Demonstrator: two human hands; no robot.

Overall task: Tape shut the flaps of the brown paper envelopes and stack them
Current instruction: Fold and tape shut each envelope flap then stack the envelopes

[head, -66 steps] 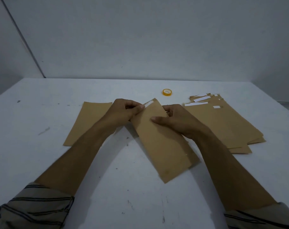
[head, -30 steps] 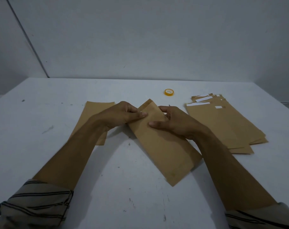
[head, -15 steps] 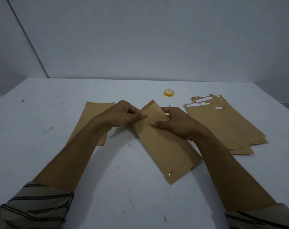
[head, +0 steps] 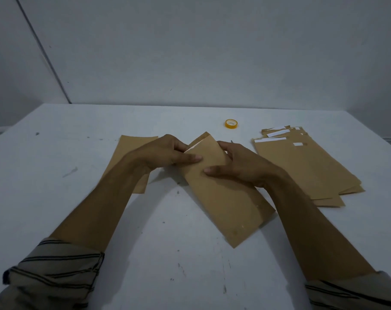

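Observation:
A brown paper envelope [head: 225, 198] lies slanted on the white table [head: 55, 198] in front of me. My left hand [head: 167, 153] pinches its upper left edge, where a thin white strip shows under the folded flap. My right hand [head: 237, 164] holds the upper right side, thumb on top of the paper. A second brown envelope [head: 129, 151] lies flat to the left, partly under my left forearm. At the right sits a fanned pile of several brown envelopes [head: 306, 168] with white strips on their flaps.
A small yellow tape roll [head: 231, 124] stands at the back of the table, behind the held envelope. A grey wall rises just beyond the table's far edge. The table shows scuffs and small dark marks.
The flap with its white strip, open 2.2 s ago, has been folded down onto the envelope. Both hands stay at the envelope's top; its near end lifted a little, then settled.

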